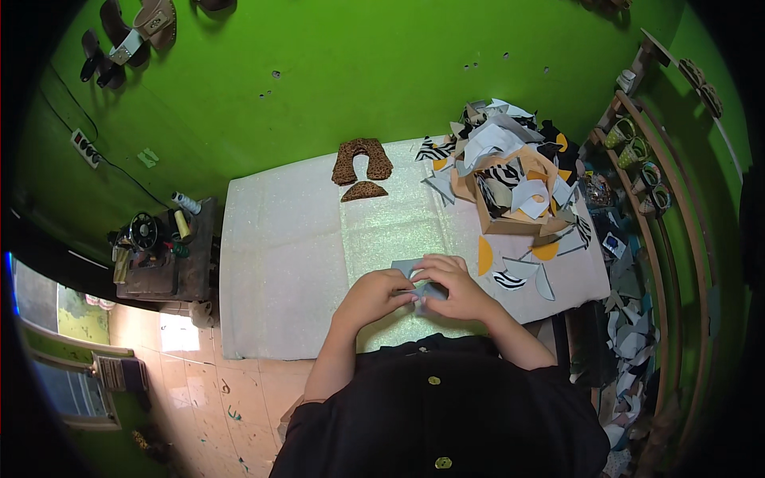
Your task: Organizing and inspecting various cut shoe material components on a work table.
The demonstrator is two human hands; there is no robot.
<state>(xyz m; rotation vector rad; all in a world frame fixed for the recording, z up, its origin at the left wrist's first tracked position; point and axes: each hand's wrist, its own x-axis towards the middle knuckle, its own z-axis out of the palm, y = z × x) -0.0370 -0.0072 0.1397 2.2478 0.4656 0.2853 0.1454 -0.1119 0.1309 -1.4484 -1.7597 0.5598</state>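
Both of my hands meet over the near edge of the table, around a small grey piece of sheet material (406,266). My left hand (381,293) is closed, its thumb and fingers pinching the piece from the left. From the right, my right hand (448,284) curls its fingers onto the same piece. Parts of the grey piece show above and between the fingers; the rest is hidden. Farther off on the table lie a leopard-print arch-shaped piece (346,165) and, just below it, a leopard-print half-moon piece (364,190).
A cardboard box (510,221) heaped with scraps stands at the table's right. Yellow half-round scraps (485,255) and zebra-print scraps (508,280) lie beside it. A sewing machine (144,231) sits on a stand at left. A wooden rack (637,143) holds shoes at right.
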